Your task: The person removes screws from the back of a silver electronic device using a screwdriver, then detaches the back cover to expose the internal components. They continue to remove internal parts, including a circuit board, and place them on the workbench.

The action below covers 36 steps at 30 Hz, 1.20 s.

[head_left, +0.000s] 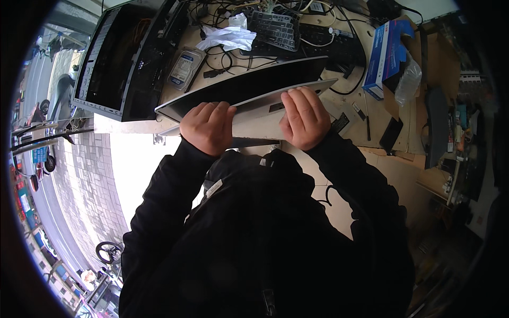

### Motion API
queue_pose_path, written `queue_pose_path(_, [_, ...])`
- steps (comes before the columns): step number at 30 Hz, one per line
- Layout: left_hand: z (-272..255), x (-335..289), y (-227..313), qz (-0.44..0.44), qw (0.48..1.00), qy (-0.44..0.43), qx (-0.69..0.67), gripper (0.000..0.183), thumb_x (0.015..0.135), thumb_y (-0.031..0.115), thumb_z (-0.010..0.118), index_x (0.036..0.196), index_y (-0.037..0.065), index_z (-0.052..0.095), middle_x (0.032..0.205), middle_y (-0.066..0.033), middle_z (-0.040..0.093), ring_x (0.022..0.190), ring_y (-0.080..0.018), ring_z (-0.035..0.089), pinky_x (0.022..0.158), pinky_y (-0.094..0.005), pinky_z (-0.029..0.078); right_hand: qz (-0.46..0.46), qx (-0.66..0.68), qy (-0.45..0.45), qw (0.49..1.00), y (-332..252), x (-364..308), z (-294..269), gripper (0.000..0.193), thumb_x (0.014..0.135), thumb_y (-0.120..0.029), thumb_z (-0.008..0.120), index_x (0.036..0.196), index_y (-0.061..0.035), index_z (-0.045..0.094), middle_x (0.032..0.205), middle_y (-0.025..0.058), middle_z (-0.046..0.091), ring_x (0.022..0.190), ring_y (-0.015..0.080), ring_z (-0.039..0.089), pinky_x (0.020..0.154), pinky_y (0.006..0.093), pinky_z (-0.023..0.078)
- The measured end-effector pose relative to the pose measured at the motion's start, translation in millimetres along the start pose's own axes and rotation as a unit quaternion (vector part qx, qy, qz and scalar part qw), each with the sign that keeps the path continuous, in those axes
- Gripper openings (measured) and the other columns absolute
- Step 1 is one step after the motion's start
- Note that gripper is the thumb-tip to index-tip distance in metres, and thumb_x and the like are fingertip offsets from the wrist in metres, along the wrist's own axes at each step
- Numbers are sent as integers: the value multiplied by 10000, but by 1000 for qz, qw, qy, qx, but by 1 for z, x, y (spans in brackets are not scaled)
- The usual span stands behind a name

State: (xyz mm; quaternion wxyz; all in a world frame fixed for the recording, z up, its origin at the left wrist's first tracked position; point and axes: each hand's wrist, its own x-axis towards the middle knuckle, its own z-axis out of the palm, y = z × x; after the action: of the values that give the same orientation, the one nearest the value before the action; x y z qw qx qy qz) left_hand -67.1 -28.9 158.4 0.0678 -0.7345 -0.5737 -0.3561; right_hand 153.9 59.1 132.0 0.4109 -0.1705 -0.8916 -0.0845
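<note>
Workbench [377,119], labelled drive [184,69], hand-held laptop [254,82].

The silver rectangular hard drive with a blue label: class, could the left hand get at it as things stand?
Probably not directly: the left hand holds the partly open silver laptop, which stands between it and the hard drive.

the clothing [302,238] worn is black, with long sleeves [167,183], a zip pull [269,303] and a small pale label [213,188].

Pale worktable [378,112] above beige tiled floor [389,177]. Bright daylight at left, over grey block paving [87,177]; right side dim.
</note>
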Motion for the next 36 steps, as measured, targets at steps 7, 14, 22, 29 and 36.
queue_pose_path(7, [-1,-5,2,-16,999,5,-32,161,703,4,717,829,-3,617,664,-83,588,549,-238,573,486,-328,456,33,6,-12,999,-35,13,15,355,700,-47,594,1010,122,630,1042,193,563,954,314,563,793,409,552])
queue_pose_path(14, [4,-6,0,-17,998,47,-30,163,678,47,720,797,9,615,681,-87,601,572,-237,587,500,-329,470,27,-8,-5,1000,-51,22,26,348,712,-63,572,997,126,634,1026,181,569,959,308,570,775,399,560])
queue_pose_path(22, [-5,-3,-2,-37,998,-32,-44,140,719,64,638,834,-7,603,714,-91,592,614,-245,587,528,-340,474,37,-7,55,998,-59,25,43,348,655,-31,556,960,103,657,986,161,595,906,295,597,696,370,573])
queue_pose_path(29, [-51,-11,-27,-42,985,-153,-70,239,734,34,644,961,-34,620,725,-100,635,608,-246,627,514,-335,513,7,-20,2,1000,-51,19,29,334,676,-32,572,969,108,649,992,185,608,924,303,609,728,364,599])
queue_pose_path(36, [-54,-18,-41,-22,989,-114,-91,193,723,-17,624,915,-39,613,685,-115,607,555,-248,602,471,-330,486,21,-9,32,999,-57,26,43,335,751,-102,532,988,106,646,997,182,609,916,304,609,729,376,588])
